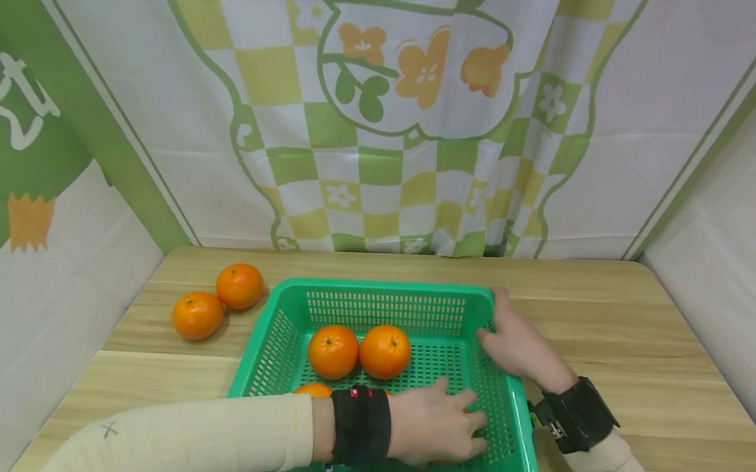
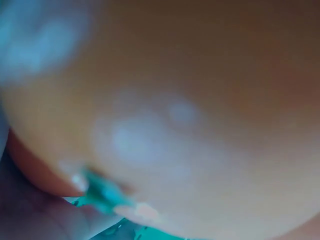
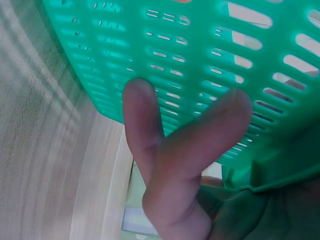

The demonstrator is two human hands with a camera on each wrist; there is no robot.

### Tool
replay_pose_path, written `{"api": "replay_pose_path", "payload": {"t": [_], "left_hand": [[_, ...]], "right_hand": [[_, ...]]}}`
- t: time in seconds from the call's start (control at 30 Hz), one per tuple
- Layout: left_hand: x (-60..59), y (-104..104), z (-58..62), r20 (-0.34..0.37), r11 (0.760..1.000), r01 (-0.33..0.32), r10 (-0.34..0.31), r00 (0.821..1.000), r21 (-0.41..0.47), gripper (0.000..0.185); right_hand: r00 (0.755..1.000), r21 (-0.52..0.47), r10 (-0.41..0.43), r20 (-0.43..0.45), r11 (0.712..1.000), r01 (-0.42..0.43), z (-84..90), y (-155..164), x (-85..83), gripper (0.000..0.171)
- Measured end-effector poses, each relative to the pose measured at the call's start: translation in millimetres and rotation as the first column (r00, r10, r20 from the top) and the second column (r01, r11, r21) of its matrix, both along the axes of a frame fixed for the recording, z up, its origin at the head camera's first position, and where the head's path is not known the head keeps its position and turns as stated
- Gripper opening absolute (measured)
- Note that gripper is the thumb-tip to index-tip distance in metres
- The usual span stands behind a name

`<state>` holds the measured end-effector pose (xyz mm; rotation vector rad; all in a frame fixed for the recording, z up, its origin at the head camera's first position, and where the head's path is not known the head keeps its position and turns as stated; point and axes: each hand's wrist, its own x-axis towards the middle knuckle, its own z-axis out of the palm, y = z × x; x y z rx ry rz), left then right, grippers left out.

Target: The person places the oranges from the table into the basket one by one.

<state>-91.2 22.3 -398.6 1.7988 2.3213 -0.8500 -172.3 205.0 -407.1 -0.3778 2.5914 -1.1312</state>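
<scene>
Filling almost the whole left-wrist view is a blurred round orange fruit [image 2: 200, 115], so close that only a sliver of green mesh shows beneath it. From the head camera the left hand [image 1: 438, 424] lies palm down inside the green perforated plastic basket [image 1: 320, 298], near its front right corner, with fingers curved over that orange fruit, of which only a thin orange edge peeks out by the fingertips; the hand covers it, and how firmly it is gripped cannot be told. The right hand [image 1: 515, 341] holds the basket's right wall: in the right-wrist view two fingers [image 3: 142, 120] are spread apart and pressed flat against the outside of the slotted wall, while the head view shows the rest of the hand curled over the rim. Two more oranges [image 1: 358, 351] sit side by side, touching, in the middle of the basket, and another orange [image 1: 313, 389] is half hidden behind the left forearm's cream sleeve [image 1: 202, 437]. Outside the basket, to its left, a further pair of oranges [image 1: 217, 300] rests on the pale wooden table [image 1: 643, 338]. Behind hangs a green and yellow checked cloth backdrop [image 1: 387, 118].
</scene>
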Motion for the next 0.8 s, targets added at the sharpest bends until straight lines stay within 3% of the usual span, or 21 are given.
{"api": "replay_pose_path", "payload": {"t": [0.17,0.5,0.8], "left_hand": [[-3.1,2.6,-2.0,0.005,1.0,-0.019,0.019,1.0,-0.004,0.06],[-5.4,4.1,-1.5,0.047,0.997,-0.079,0.079,0.996,0.004,0.075],[-3.4,-0.3,1.0,0.073,0.996,-0.08,0.078,0.994,0.025,0.079]], "right_hand": [[1.0,-0.003,0.005,-0.011,1.0,-0.005,-2.0,0.1,0.0,0.074],[1.0,-0.013,0.009,-0.017,1.0,-0.009,-1.9,0.9,-0.8,0.073],[1.0,-0.003,0.011,-0.014,1.0,-0.011,-1.8,1.3,-0.9,0.074]]}}
